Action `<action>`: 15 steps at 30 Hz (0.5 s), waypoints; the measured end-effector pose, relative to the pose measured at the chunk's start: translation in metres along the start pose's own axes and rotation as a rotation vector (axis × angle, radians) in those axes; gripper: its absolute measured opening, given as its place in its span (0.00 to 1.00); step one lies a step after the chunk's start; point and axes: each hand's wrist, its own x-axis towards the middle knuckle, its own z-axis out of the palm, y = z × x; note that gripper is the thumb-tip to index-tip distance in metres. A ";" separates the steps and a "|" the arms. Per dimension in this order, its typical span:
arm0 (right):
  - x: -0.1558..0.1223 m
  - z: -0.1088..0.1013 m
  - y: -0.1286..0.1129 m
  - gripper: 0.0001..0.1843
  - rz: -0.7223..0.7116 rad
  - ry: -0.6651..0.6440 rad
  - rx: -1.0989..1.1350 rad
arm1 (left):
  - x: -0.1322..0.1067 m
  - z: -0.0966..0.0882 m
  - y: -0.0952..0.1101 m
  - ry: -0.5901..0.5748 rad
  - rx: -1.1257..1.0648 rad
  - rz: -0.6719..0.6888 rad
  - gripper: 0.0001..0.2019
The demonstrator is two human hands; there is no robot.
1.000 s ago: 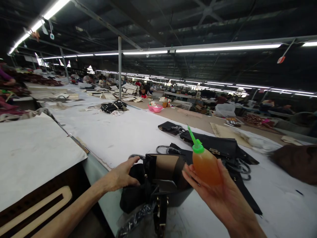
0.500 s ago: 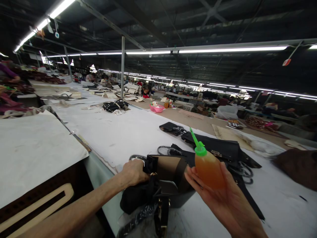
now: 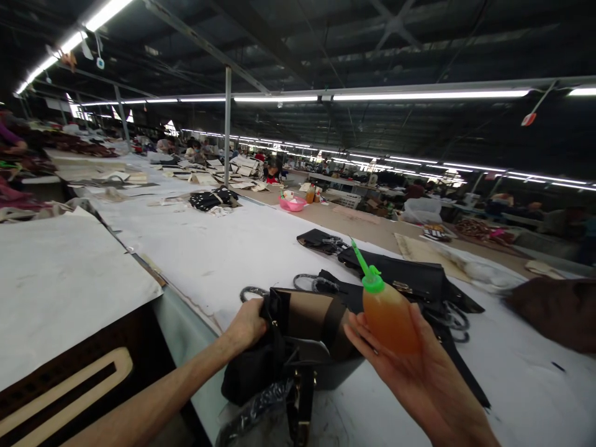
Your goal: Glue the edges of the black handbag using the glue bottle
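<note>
A black handbag (image 3: 342, 372) with a tan lining stands open on the white-covered table in front of me. My left hand (image 3: 249, 323) is closed on its left upper edge; the fingertips are hidden behind the black material. In my right hand (image 3: 419, 379) lies a squeeze bottle (image 3: 391, 316) of amber liquid with a green cap and a long green nozzle pointing up and left. The thumb and fingers cradle it, and those fingers are close to the bag's right rim. A plastic-wrapped handle (image 3: 254, 410) hangs at the bag's near side.
More black bags (image 3: 400, 273) with wrapped handles lie behind the bottle. Farther back are a pink basin (image 3: 292, 202) and a black studded piece (image 3: 214, 198). A metal post (image 3: 228, 124) rises from the table. At left, a gap separates another white-topped table (image 3: 69, 273). A brown item (image 3: 554, 310) is at right.
The view has shifted slightly. My left hand and the bag's left edge sit a little farther left. The bottle remains in my right hand, held almost the same.
</note>
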 end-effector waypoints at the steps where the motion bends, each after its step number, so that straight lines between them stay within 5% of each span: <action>1: 0.001 -0.001 0.000 0.23 0.007 0.006 0.011 | 0.003 0.003 -0.003 0.006 -0.043 0.019 0.16; 5: 0.003 -0.001 0.000 0.22 -0.006 -0.008 0.030 | 0.013 0.016 -0.012 0.059 -0.180 0.078 0.20; 12: 0.005 0.004 0.001 0.21 -0.015 -0.011 0.036 | 0.015 0.032 -0.009 0.105 -0.402 0.050 0.11; 15: 0.006 0.005 0.002 0.20 -0.025 -0.008 0.037 | 0.017 0.034 -0.004 0.121 -0.321 -0.005 0.16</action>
